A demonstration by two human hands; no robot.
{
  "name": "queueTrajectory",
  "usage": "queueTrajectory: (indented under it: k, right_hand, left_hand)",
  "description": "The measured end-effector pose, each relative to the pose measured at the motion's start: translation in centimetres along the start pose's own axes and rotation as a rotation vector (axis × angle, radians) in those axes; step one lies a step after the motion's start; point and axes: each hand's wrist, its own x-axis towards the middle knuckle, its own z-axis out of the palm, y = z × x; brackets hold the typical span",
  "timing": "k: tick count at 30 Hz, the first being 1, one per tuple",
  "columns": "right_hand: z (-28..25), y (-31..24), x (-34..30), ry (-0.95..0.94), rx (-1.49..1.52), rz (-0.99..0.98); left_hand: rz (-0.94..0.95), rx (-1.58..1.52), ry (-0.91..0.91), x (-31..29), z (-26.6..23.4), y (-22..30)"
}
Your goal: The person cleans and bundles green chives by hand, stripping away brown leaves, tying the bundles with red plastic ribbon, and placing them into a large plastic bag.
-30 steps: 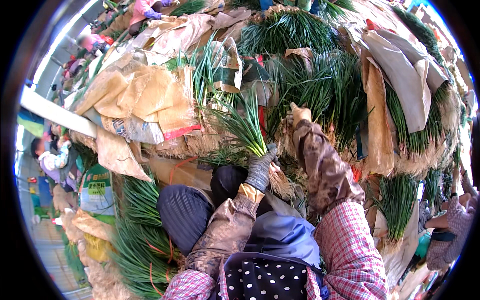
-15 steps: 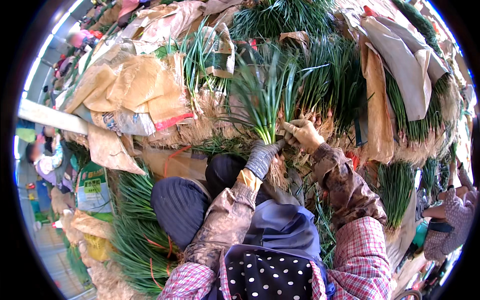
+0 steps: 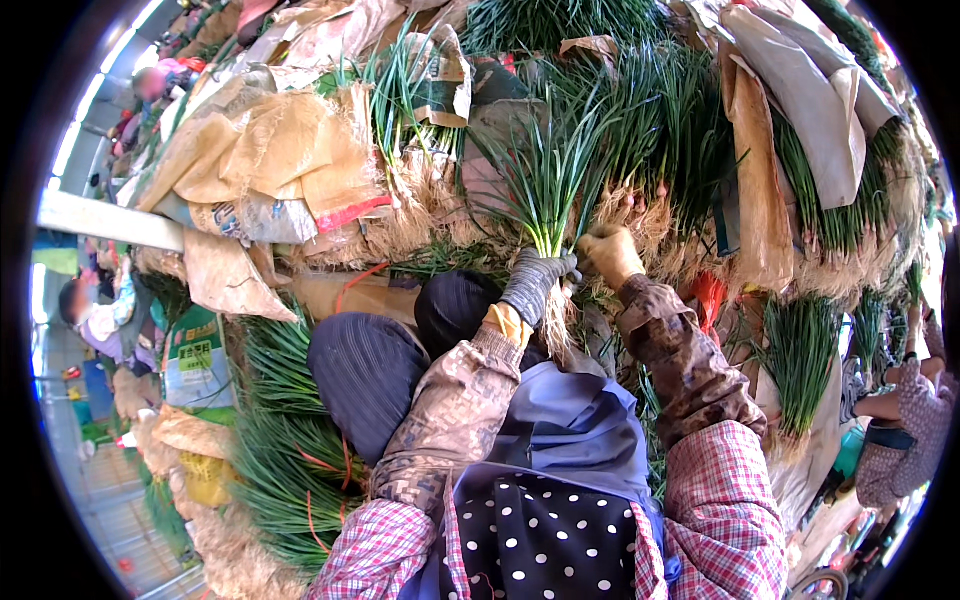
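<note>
My left hand (image 3: 537, 282), in a dark grey glove, is closed around the lower stems of a bunch of scallions (image 3: 550, 195). The green leaves fan out upward and away from me, while pale stringy roots hang below the fist. Close beside it on the right is my right hand (image 3: 612, 256) in a tan glove, its fingers curled in against the base of the bunch. What those fingers grip, if anything, is hidden. Just beyond the right hand, a thick row of loose scallions (image 3: 665, 150) lies with bulbs and roots toward me.
Tan sacking (image 3: 290, 150) covers the pile at the far left. A brown sack strip (image 3: 762, 190) and a grey sheet (image 3: 815, 95) drape it on the right. Tied scallion bundles (image 3: 290, 470) lie by my left knee (image 3: 362, 380). Another person (image 3: 905, 430) sits at the right edge.
My right hand has turned and curled in toward the bunch's base; the separate upright stalks beside it no longer stand apart. The left hand still grips the bunch, its leaves now more gathered.
</note>
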Motion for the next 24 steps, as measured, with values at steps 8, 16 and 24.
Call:
queueTrajectory:
  k: [8,16,24]
  right_hand:
    - [-0.8,8.5,-0.3,-0.28,-0.607,-0.17]
    - [-0.7,4.0,-3.5,-0.317,0.0,-0.177]
    - [-1.2,5.3,-0.6,0.027,-0.848,-0.397]
  left_hand:
    - [-0.039,0.061,0.137,-0.7,1.0,0.6]
    - [-0.085,0.216,0.299,-0.7,1.6,0.7]
    - [0.209,0.069,-0.006,-0.9,0.7,0.4]
